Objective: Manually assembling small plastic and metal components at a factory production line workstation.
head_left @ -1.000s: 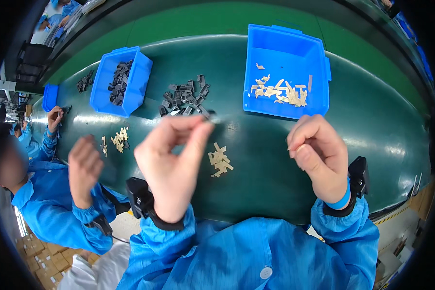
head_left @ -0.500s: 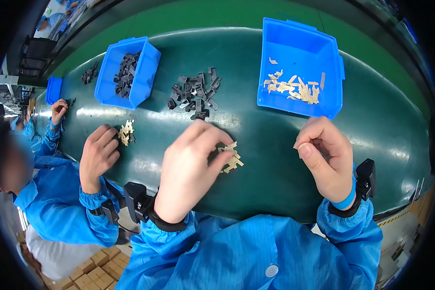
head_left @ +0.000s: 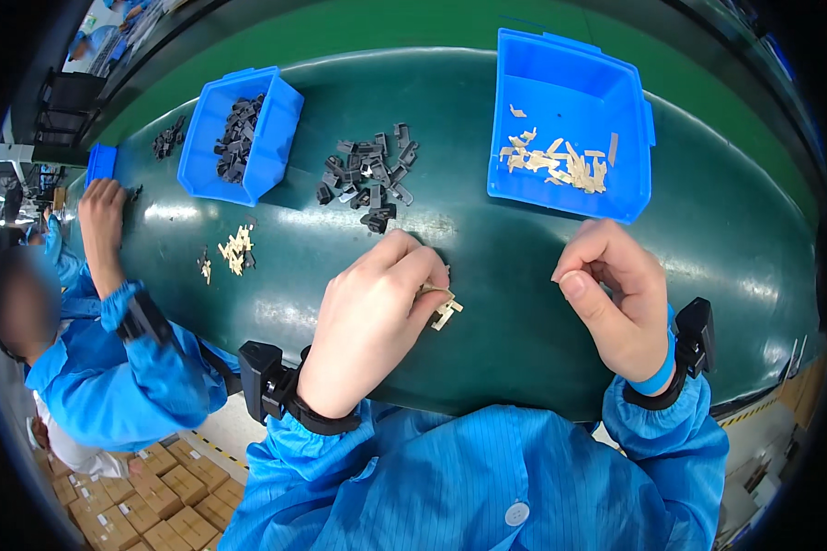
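Observation:
My left hand is lowered over a small heap of cream plastic pieces on the green table. Its thumb and fingers are closed on one of these pieces, and the hand hides part of the heap. To the right, my right hand is held above the table with fingers curled and thumb against the forefinger. Whatever it may hold is hidden inside the fingers. Just beyond my left hand lies a loose pile of black plastic parts. A blue bin with more cream pieces stands beyond my right hand.
Another blue bin, filled with black parts, stands at the far left. A co-worker's hand is over the table's left end, near a second cream heap. Cardboard boxes stand on the floor at lower left.
My left hand has closed over the cream heap, its thumb and fingers coming together. My right hand has barely moved. The co-worker's near hand has drawn away from the second cream heap, toward the left.

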### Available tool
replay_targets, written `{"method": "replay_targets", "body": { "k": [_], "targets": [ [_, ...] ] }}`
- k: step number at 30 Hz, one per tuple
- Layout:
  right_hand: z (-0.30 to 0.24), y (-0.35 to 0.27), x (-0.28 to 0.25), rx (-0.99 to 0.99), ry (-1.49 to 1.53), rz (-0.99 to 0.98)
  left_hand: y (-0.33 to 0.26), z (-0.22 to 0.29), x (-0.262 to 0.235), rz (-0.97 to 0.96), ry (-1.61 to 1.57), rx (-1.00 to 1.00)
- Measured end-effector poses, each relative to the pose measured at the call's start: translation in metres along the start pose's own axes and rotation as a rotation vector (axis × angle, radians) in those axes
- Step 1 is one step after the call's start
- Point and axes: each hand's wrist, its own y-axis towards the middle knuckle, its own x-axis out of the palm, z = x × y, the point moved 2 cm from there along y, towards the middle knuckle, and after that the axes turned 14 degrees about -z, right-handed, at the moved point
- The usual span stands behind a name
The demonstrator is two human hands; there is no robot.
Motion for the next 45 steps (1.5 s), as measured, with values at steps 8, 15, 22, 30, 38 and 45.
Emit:
{"method": "replay_targets", "body": {
  "k": [8,15,22,30,38,45],
  "targets": [
    [-0.002,-0.001,0.000,0.029,0.002,-0.006,0.001,0.002,-0.003,0.021,0.028,-0.002],
    [-0.002,0.006,0.024,-0.067,-0.358,-0.107,-0.007,0.006,-0.008,0.084,-0.069,0.009],
    [-0.001,0.007,0.025,-0.050,-0.336,-0.111,-0.013,0.006,0.000,-0.033,0.021,0.000],
    [-0.003,0.007,0.023,-0.026,-0.304,-0.125,-0.012,0.002,0.003,-0.031,-0.013,0.102],
    [-0.002,0.004,0.020,0.059,-0.086,-0.119,-0.013,0.017,-0.005,-0.034,-0.607,-0.065],
    [0.003,0.003,0.022,0.108,0.112,-0.129,-0.003,0.035,0.003,0.021,-0.867,0.013]
  ]
}}
